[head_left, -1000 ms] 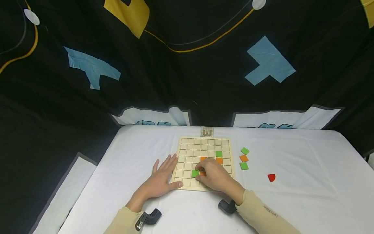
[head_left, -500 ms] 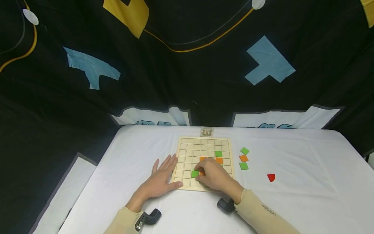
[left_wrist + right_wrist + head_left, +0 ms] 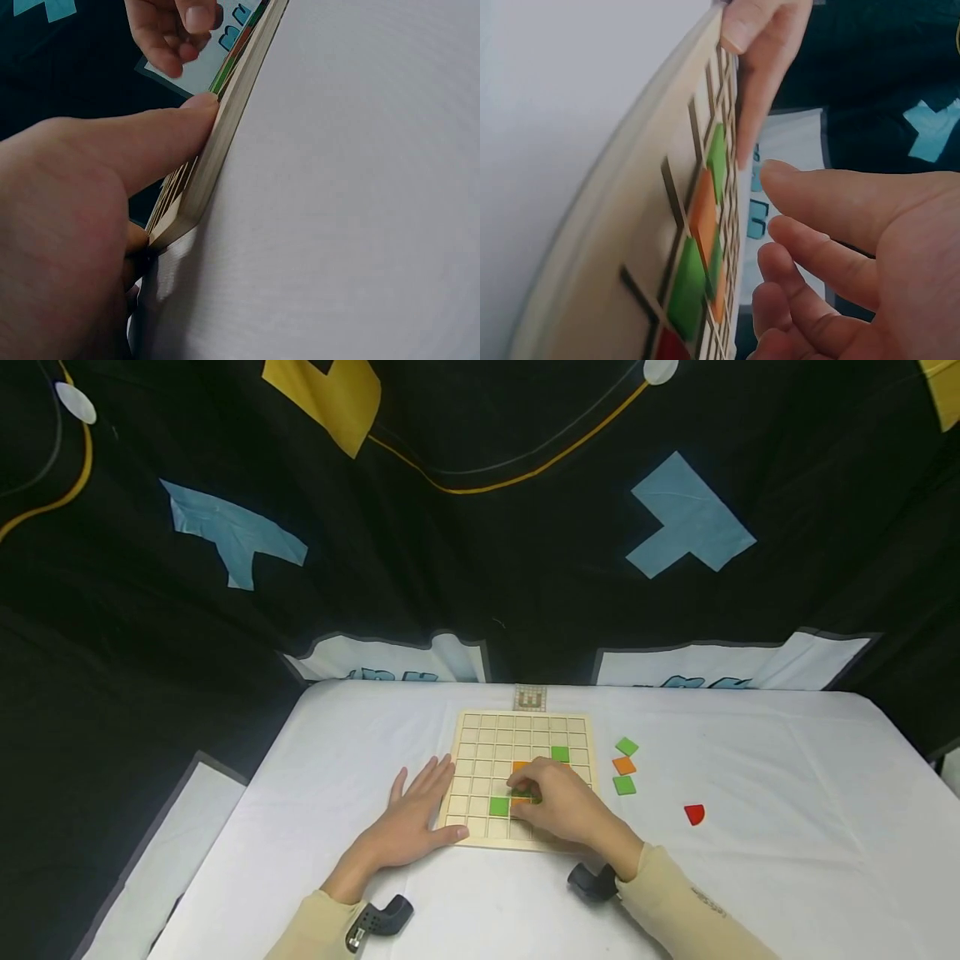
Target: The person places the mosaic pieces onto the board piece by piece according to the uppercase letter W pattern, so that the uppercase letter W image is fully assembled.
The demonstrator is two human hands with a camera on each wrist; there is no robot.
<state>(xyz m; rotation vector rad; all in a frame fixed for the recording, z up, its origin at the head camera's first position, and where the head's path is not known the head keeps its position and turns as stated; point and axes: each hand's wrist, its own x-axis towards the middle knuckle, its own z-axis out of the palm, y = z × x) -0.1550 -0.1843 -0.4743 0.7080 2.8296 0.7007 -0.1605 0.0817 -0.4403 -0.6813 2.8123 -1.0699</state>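
A wooden grid board (image 3: 472,752) lies on the white table. My left hand (image 3: 411,822) rests against its left side, fingers spread and thumb on the near edge. Over the board hovers my right hand (image 3: 562,806), thumb and loosely bent fingers apart with nothing between them. Below its fingertips, a green square tile (image 3: 498,807) and an orange tile (image 3: 519,804) sit in neighbouring cells. In the right wrist view, another green tile (image 3: 688,292) and a red piece (image 3: 672,346) continue that row. Farther back are one orange tile (image 3: 519,766) and one green tile (image 3: 560,753); my hand hides some cells.
Right of the board lie two loose green tiles (image 3: 624,785) with an orange tile (image 3: 624,766) between them, and a red quarter-round piece (image 3: 694,814). A small patterned card (image 3: 530,697) lies behind the board. A dark curtain (image 3: 480,568) hangs behind the table.
My right hand has lifted slightly off the orange tile and shifted a little to the right, its thumb and fingers parting. My left hand stays in place.
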